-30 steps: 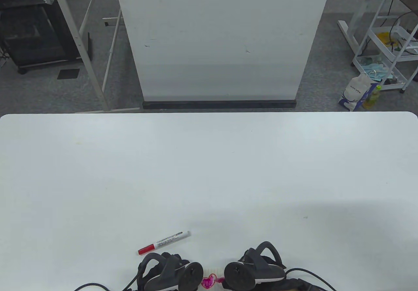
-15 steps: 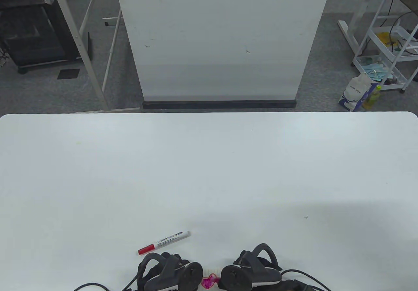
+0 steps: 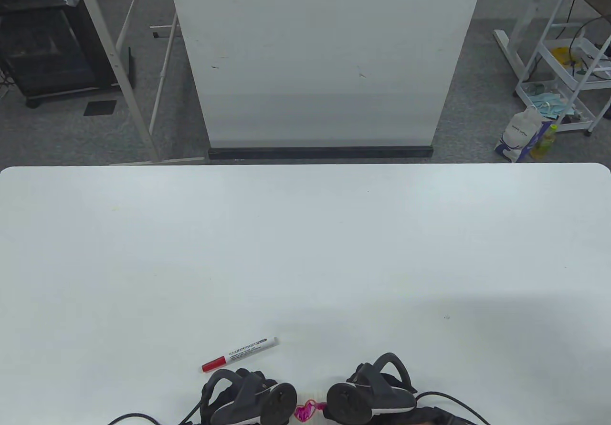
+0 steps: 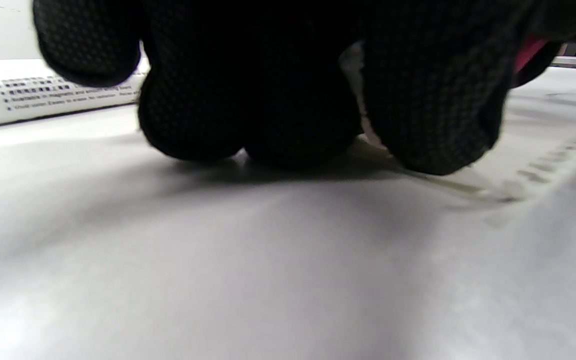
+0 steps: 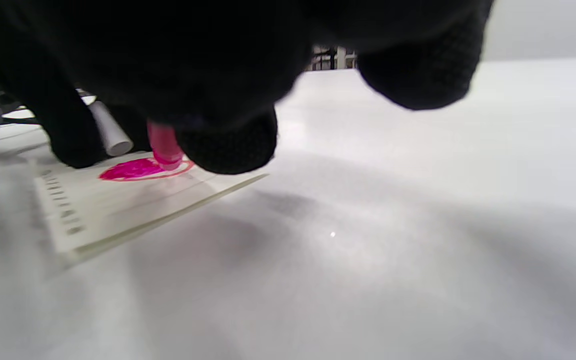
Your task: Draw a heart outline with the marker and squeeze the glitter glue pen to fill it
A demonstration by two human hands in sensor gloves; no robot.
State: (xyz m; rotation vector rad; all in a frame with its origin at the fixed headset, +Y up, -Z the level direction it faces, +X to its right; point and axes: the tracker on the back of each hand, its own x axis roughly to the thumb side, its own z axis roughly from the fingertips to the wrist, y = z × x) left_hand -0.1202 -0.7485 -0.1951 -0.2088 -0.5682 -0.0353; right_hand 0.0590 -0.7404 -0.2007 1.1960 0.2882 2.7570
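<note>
Heart (image 5: 140,169): drawn on a small notepad (image 5: 133,210) at the near edge of the bench (image 3: 305,253), between the two hands; its red outline is partly covered with pink glitter.
Glue pen (image 5: 164,146): right hand (image 5: 208,90) has its fingers curled round the pink barrel and holds it steeply, tip touching the heart, likely so the squeeze lands inside the outline.
Left hand (image 4: 278,85): fingertips press down on the notepad's edge, pinching nothing, probably to keep the paper from sliding.
Marker (image 3: 240,354): lies capped just beyond the left hand, apart from the notepad, seemingly set aside with the outline done.
Obstacles: both hands crowd the heart and hide much of it from above.
Beyond: a white board (image 3: 324,57) stands behind the bench; a cart (image 3: 568,62) sits at far right.
</note>
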